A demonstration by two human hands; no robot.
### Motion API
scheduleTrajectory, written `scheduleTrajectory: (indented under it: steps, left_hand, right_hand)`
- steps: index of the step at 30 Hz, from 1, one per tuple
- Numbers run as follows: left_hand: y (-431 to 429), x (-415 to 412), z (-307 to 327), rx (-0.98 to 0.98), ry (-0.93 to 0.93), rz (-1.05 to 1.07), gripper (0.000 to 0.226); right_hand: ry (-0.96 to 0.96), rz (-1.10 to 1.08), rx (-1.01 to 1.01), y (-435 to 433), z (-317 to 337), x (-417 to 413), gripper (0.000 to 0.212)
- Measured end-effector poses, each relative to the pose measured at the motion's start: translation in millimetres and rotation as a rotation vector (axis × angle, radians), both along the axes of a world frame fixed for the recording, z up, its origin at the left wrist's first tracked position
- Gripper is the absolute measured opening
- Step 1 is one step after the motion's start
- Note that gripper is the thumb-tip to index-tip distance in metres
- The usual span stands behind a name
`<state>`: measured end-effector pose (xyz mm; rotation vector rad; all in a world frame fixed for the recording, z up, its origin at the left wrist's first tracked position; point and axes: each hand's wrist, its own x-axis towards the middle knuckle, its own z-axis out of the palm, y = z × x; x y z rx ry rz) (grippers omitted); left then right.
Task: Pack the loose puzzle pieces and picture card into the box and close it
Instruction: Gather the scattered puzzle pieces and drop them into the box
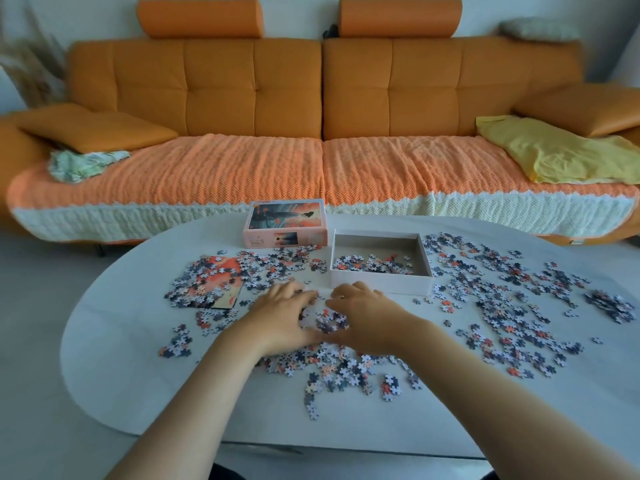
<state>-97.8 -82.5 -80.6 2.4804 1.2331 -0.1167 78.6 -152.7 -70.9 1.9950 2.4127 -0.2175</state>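
Cupping a small heap of puzzle pieces (329, 323) between them, your two hands sit on the white table (117, 344) just in front of the open box (379, 287). Your left hand (281, 315) lies to the front-left of the box, and its loosely bent fingers reach toward the right one. Your right hand (363, 315) mirrors it straight in front of the box's near wall, with its fingertips turned in toward the left hand. The palms face each other with the heap between them. Neither hand is closed round anything, and both are slightly blurred.

The box stands upright with its bottom thinly covered by a layer of pieces, mostly toward its near wall. The lid (285, 223) rests picture side up just behind the box's left corner, apart from it. The picture card (227, 268) lies flat well to the left of the box, and many pieces sit on top of it, so only part of its orange print shows.

Most of the loose pieces are outside the box. A wide scatter spreads to its right, a band runs along its left side toward the card, and another patch lies in front of it, under and past your wrists.

Behind the box, beyond the table edge, stands an orange sofa (221, 95) with a yellow cloth (554, 150) on its right end.
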Motion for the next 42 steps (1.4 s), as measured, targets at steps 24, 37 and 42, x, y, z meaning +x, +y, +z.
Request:
scheduleTrajectory:
  steps: [24, 37, 42]
  left_hand:
    - [-9, 17, 0, 0.046, -0.175, -0.038, 0.065]
    - [-1, 20, 1, 0.067, -0.297, -0.027, 0.030]
    - [2, 32, 4, 0.049, -0.359, -0.028, 0.018]
  right_hand:
    - [0.170, -0.299, -0.120, -13, 11, 9, 0.052]
    - [0.288, -0.303, -0.014, 5, 11, 1, 0.014]
    - [0.361, -0.321, 0.029, 5, 19, 13, 0.015]
